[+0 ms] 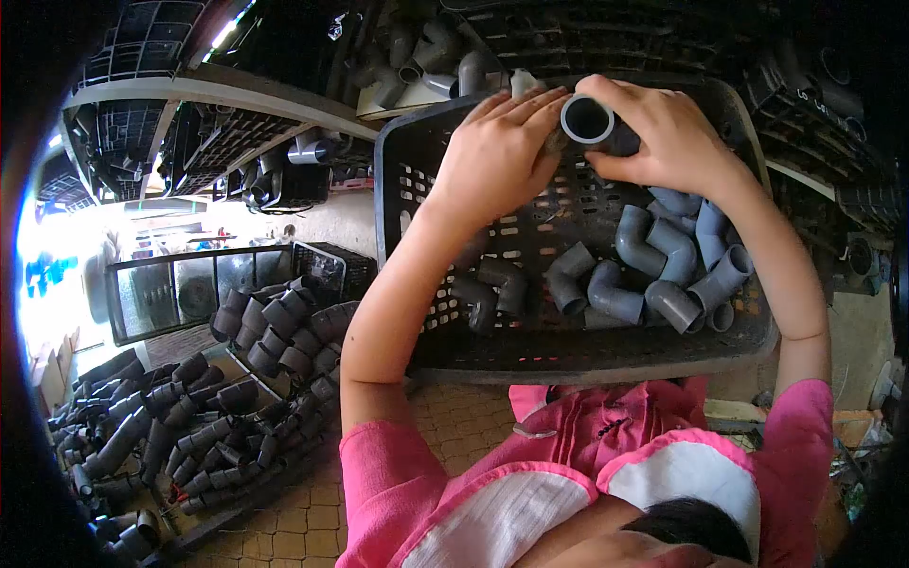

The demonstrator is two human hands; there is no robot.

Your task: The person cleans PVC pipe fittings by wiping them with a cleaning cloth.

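Note:
In my right hand (663,133) is a grey pipe elbow (620,140), its round open end facing me, with the thumb and fingers wrapped around it. My left hand (502,147) is beside it, fingers close together over a pale, crumpled cloth (525,83) that shows past the fingertips; most of it is hidden. The left fingertips reach the elbow's rim. Both hands are over the far part of a black plastic crate (587,364). Several more grey elbows (615,292) lie loose inside, mostly toward the near right.
A large heap of dark grey pipe fittings (204,421) covers the floor area at left. More grey fittings (440,85) sit on a ledge behind the crate. Stacked black crates (795,104) stand at the far right, and a metal rack beam (218,99) crosses the upper left.

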